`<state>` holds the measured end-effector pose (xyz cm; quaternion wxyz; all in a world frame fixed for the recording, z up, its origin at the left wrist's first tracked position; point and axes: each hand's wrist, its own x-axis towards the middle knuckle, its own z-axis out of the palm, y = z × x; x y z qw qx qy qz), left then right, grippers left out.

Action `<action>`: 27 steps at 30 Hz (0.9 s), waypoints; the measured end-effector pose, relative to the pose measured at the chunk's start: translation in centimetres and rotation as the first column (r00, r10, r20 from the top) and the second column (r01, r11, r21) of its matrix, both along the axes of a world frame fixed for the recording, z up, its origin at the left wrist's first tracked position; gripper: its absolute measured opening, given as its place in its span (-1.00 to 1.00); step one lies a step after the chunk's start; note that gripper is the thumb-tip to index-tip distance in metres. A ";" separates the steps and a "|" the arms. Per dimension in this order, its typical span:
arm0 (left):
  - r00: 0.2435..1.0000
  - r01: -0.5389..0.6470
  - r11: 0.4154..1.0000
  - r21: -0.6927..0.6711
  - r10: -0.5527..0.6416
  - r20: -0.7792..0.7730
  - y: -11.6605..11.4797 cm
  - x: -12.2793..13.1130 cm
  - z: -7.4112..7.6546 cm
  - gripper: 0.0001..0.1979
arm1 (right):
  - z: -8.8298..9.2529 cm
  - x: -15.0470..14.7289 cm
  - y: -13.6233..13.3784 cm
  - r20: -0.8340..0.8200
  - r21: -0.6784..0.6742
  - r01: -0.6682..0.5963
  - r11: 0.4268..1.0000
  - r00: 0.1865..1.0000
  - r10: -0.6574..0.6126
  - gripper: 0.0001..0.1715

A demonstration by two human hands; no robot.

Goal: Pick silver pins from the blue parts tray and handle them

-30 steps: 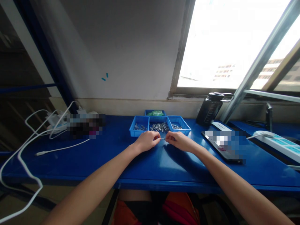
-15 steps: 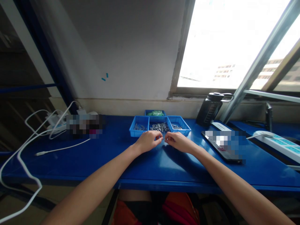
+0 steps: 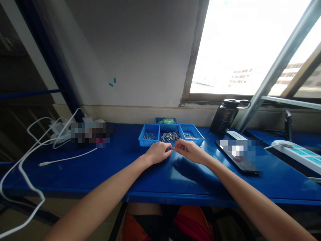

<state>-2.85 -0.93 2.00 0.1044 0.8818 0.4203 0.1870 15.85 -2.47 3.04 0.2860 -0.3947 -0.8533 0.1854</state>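
My left hand [image 3: 158, 152] and my right hand [image 3: 188, 150] meet almost fingertip to fingertip above the blue table, just in front of the bins. Both are pinched closed. A tiny bright bit shows between the fingertips, too small to name. Behind the hands, a middle blue bin [image 3: 169, 127] holds a heap of small metal screw-like pieces [image 3: 171, 136]. The left blue bin [image 3: 148, 143] and the right blue bin [image 3: 200, 138] hold more such slim metal pieces. Green packets [image 3: 167, 121] lie in the back bin [image 3: 157, 121].
A dark water bottle [image 3: 224, 117] stands at the back right, near a phone-like black device [image 3: 247, 170], partly blurred out. A white power strip [image 3: 298, 152] is farther right. White cables [image 3: 32, 187] spread over the left side. A wall and window rise behind the table [image 3: 105, 177].
Both hands have shifted slightly left, and the right fingertips have come closer to the left ones. The bins have stayed in place.
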 end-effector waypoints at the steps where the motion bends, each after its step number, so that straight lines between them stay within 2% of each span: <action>1: 1.000 0.000 1.000 0.000 0.000 0.002 0.0 0.0 0.0 -0.76 | 0.1 0.0 0.0 0.000 -0.001 0.003 1.000 1.000 -0.003 -0.78; 12: 0.999 -0.015 1.000 0.022 0.014 0.051 0.0 -0.2 0.4 -0.78 | -0.3 1.1 0.9 0.093 0.049 0.084 0.995 0.992 -0.088 -0.81; 18: 0.990 0.002 0.998 0.061 -0.011 0.141 -0.3 0.0 0.8 -0.78 | -0.3 0.9 0.6 0.159 0.000 0.053 0.999 0.986 -0.053 -0.81; 27: 0.973 0.110 0.994 -0.003 -0.107 0.206 -0.1 0.1 0.7 -0.80 | -0.6 0.3 0.4 0.052 -0.074 0.013 0.997 0.999 -0.009 -0.75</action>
